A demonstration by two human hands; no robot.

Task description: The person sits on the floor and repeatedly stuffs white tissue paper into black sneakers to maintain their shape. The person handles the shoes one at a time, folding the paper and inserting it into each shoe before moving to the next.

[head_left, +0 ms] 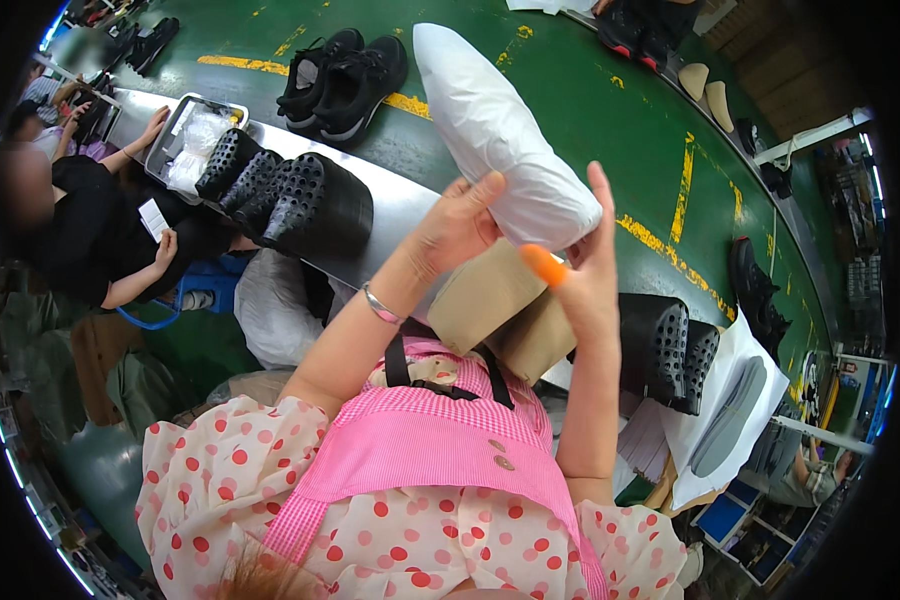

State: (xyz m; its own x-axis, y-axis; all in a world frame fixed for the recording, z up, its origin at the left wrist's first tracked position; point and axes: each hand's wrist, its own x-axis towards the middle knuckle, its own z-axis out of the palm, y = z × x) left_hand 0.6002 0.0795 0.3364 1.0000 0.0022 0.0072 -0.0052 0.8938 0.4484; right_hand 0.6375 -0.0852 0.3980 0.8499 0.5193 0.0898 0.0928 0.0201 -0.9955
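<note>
Over the bench, a white shoe-shaped bundle point(510, 140) is tilted, its pointed end up and away from me. It looks wrapped in thin paper or cloth; what is inside is hidden. My left hand point(460, 230) grips its near left side, with the thumb pressed on the wrapping. At the lower right end, my right hand point(588, 270) holds it with fingers along the side; an orange finger cover sits on that thumb. Just beneath my hands are tan foot-shaped blocks point(485, 295).
Black perforated blocks point(315, 205) stand left on the metal bench point(410, 190), beside a grey bin point(195, 115); more black blocks point(655, 345) are at right. Black sneakers point(355, 85) lie beyond. Grey insoles point(730, 415) rest on white paper. A co-worker point(100, 200) sits at left.
</note>
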